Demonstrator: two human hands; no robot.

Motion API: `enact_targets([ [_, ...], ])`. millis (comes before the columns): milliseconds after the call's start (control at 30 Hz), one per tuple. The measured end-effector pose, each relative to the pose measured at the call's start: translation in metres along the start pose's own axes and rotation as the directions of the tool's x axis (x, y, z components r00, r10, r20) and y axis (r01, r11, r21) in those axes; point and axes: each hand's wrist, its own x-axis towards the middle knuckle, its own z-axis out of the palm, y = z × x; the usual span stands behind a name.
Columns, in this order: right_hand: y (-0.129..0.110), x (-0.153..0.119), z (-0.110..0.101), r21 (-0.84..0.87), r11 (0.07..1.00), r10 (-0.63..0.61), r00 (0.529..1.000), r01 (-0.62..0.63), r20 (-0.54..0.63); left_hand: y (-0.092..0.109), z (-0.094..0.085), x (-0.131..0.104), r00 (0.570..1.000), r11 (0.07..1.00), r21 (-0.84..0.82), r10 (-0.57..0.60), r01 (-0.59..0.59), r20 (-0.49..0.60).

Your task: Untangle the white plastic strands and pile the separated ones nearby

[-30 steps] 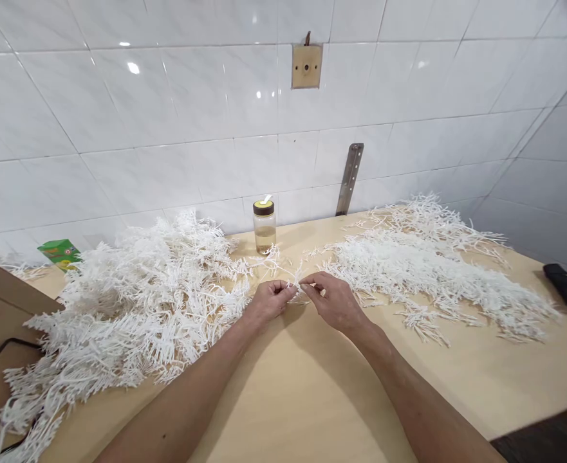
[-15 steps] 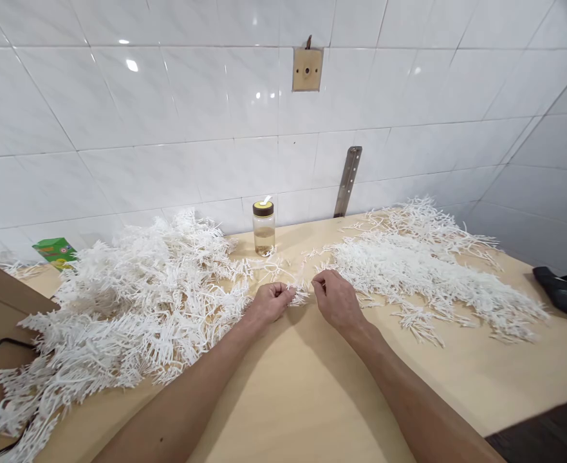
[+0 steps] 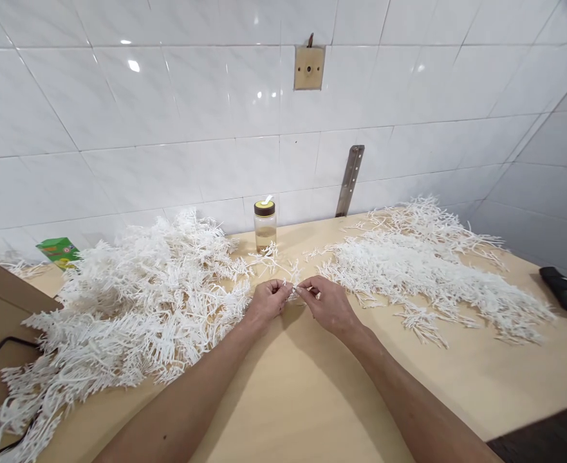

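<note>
My left hand (image 3: 268, 303) is closed in a pinch on a white branching plastic sprig (image 3: 295, 272) at the middle of the table. Thumb and forefinger of my right hand (image 3: 329, 305) are pressed together at the same spot, their tips almost touching the left fingertips. Whatever small part the right fingers grip is hidden. Left of my hands spreads a tall tangled heap of white sprigs (image 3: 152, 302). A flatter heap of similar sprigs (image 3: 408, 273) lies to the right, its tips pointing mostly one way.
A lidded jar (image 3: 265, 233) with pale liquid stands behind my hands. By the tiled wall a metal strip (image 3: 350, 180) leans upright. Far left are a green box (image 3: 57, 252) and a brown carton (image 3: 8, 302); a black object (image 3: 566, 292) sits at the right edge.
My right hand has moved left, from beside the right heap to meet my left hand at the sprig. The left hand keeps its pinch nearly in place.
</note>
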Motion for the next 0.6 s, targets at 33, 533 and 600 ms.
enact_targets([
  [33, 0.0, 0.0, 0.0, -0.008, 1.0, -0.007, 1.0, 0.007, -0.007, 0.0, 0.0, 0.0, 1.0, 1.0, 0.008, 0.006, -0.006, 0.001],
  [533, 0.015, -0.001, 0.004, -0.462, 0.886, -0.015, 0.994, -0.039, -0.112, -0.005, 0.0, 0.001, 0.978, 0.944, 0.306, 0.167, -0.122, -0.125],
  [600, 0.021, 0.0, -0.001, -0.435, 0.897, 0.039, 0.994, -0.08, -0.102, -0.006, -0.003, 0.0, 0.98, 0.966, 0.238, 0.137, -0.099, -0.147],
])
